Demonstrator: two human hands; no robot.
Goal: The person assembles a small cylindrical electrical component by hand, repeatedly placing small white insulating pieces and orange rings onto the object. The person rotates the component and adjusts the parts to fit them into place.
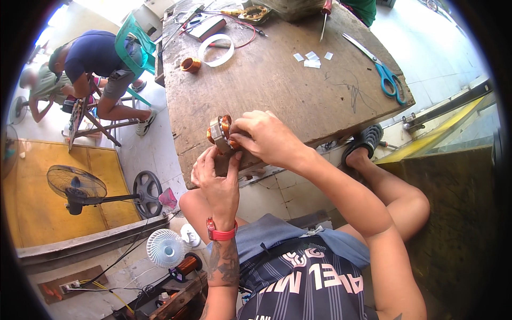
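Note:
A small motor stator, a metal core ring with orange copper windings, stands on edge at the near left part of the wooden table. My left hand, with a red watch on its wrist, grips it from below with thumb and fingers. From the right, my right hand has its fingertips closed at the copper coils on the stator's right side. Whether those fingers pinch something small there is hidden. Several small white film pieces lie farther back on the table.
At the table's back left are a copper coil, a white tape ring and a meter with leads. A screwdriver and blue-handled scissors lie right. Fans and a wire spool stand lower left; two people work beyond.

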